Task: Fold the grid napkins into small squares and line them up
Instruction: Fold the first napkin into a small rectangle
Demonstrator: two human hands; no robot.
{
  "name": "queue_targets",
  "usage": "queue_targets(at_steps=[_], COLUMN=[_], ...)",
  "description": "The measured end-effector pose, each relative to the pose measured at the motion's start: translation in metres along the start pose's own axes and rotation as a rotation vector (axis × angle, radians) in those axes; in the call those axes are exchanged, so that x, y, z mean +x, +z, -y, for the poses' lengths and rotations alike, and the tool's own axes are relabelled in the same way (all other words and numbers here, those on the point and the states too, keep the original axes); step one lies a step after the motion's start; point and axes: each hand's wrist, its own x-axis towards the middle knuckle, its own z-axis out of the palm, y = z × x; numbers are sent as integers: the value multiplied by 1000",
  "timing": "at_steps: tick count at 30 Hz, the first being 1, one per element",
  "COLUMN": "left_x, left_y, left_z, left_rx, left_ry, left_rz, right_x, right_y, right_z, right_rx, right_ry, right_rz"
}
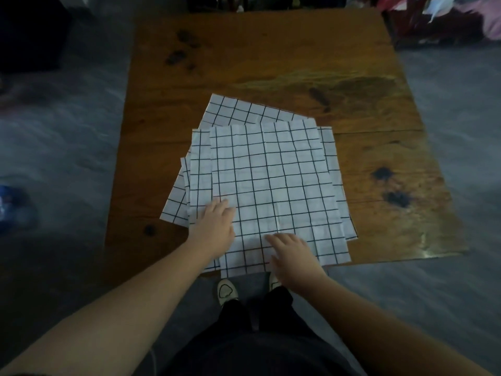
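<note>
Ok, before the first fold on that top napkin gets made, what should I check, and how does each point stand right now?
1. Top napkin open and flat: ok.
2. Both hands on it: ok. The left hand and right hand rest on its near part.
3. Top napkin squared with the lower napkins: not ok. The pile is fanned, and they stick out at the left and far sides.
4. Near edge fully on the table: cannot tell. It lies at or just past the table's edge.
5. Bare wood free for lining up squares: ok, on the far and right sides.
</note>
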Motion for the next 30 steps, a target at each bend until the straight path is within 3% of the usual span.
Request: queue_targets(at_steps=[3, 7, 11, 17, 20, 23, 27, 30], left_x=[-33, -58, -65, -73, -79, -79, -59, -28], left_y=[22, 55, 75, 74, 47, 10, -40, -68], left_z=[-11, -8, 2, 19, 21, 19, 17, 14], left_rx=[24, 140, 194, 154, -21, -204, -314, -333], left_ry=[203, 304, 334, 386, 312, 207, 149, 83], left_rz=[66, 214, 121, -56, -75, -91, -197, -234], right_x=[-12, -39, -55, -68, -74, -73, -54, -24], right_y=[-1, 9, 24, 22, 6, -20, -64, -91], right_z=[-30, -68, -78, -71, -68, -65, -57, -60], right_rx=[-12, -156, -241, -172, -164, -114, -22, 7], right_ry=[19, 53, 80, 100, 192, 240, 315, 310], right_rz=[-47, 90, 66, -76, -141, -323, -475, -495])
